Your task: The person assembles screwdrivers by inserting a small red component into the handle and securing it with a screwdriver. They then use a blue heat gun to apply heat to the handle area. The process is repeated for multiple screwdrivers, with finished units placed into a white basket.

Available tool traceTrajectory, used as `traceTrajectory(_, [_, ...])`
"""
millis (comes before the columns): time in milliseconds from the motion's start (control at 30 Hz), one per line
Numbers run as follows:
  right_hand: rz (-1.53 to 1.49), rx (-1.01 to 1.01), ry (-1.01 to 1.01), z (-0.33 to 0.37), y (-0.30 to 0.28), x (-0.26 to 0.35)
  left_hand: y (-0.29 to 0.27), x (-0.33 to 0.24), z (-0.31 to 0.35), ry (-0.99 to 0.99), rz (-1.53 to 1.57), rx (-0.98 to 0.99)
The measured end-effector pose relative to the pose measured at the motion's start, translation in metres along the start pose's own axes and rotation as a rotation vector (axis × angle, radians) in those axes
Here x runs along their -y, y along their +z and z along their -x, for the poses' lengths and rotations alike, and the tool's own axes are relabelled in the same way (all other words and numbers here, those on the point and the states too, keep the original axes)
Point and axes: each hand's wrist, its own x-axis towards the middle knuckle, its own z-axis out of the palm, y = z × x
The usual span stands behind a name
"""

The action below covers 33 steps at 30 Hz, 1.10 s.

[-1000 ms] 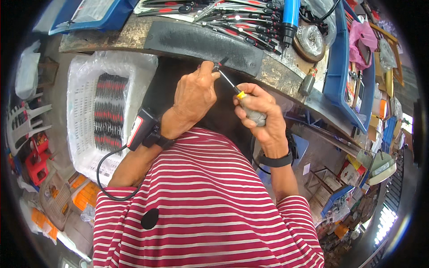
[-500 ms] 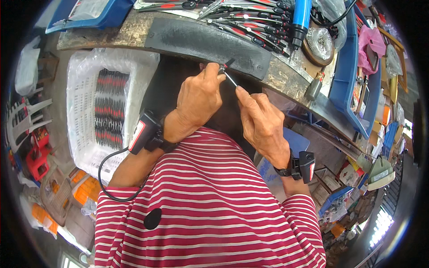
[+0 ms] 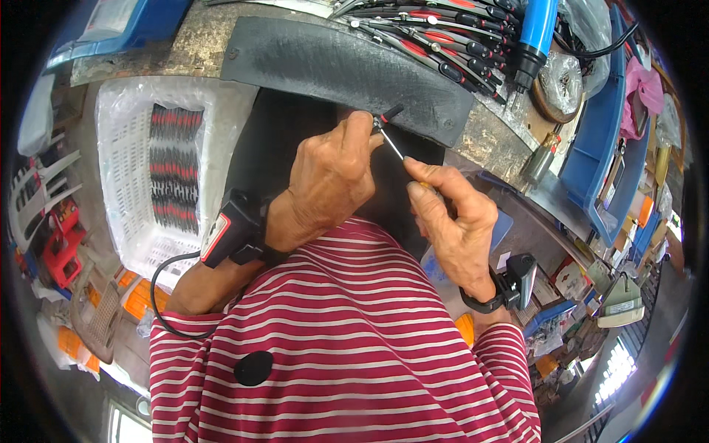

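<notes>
My left hand [image 3: 332, 166] is closed around a small black-and-red tool [image 3: 391, 114], whose tip sticks out past the fingers at the front edge of the bench; most of it is hidden by the hand. In my right hand [image 3: 458, 218] is a screwdriver [image 3: 393, 145], gripped by its handle, with the thin metal shaft slanting up and left to the held tool. The shaft's tip meets the piece near my left fingertips. Just beyond both hands lies a dark grey pad [image 3: 347, 70] fixed along the bench edge.
Slim red, black and silver tools [image 3: 436, 37] pile up at the back. A blue cylindrical tool [image 3: 538, 33] hangs beside them, near a round dish [image 3: 557, 88]. Blue trays [image 3: 591, 177] stand right. A plastic-lined white basket [image 3: 125, 177] with rows of black-and-red pieces stands left.
My right hand has shifted right and slightly down, turning so more of the screwdriver's shaft shows. My left hand still grips the tool, and the view has moved closer to the bench.
</notes>
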Motion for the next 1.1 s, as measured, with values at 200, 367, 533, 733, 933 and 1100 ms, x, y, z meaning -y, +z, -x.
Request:
traceTrajectory(200, [-0.931,0.204,0.608,-0.007,-0.016,-0.015,0.004,0.003,0.001,0.069,-0.049,-0.062])
traceTrajectory(367, [-1.775,0.418,0.736,-0.003,-0.004,-0.047,0.002,0.008,0.003,0.109,-0.116,-0.056])
traceTrajectory(533, [-1.407,0.319,0.548,0.000,-0.002,-0.050,0.000,0.005,0.003,0.025,-0.026,-0.050])
traceTrajectory(733, [-1.173,0.265,0.397,0.018,0.005,-0.050,-0.024,0.004,0.009,-0.522,0.967,0.258])
traceTrajectory(933, [-1.108,0.187,0.349,0.025,0.013,-0.049,-0.038,0.009,0.014,-0.618,1.303,0.326])
traceTrajectory(1100, [-1.046,0.157,0.333,0.024,0.018,-0.045,-0.041,0.016,0.015,-0.639,1.406,0.333])
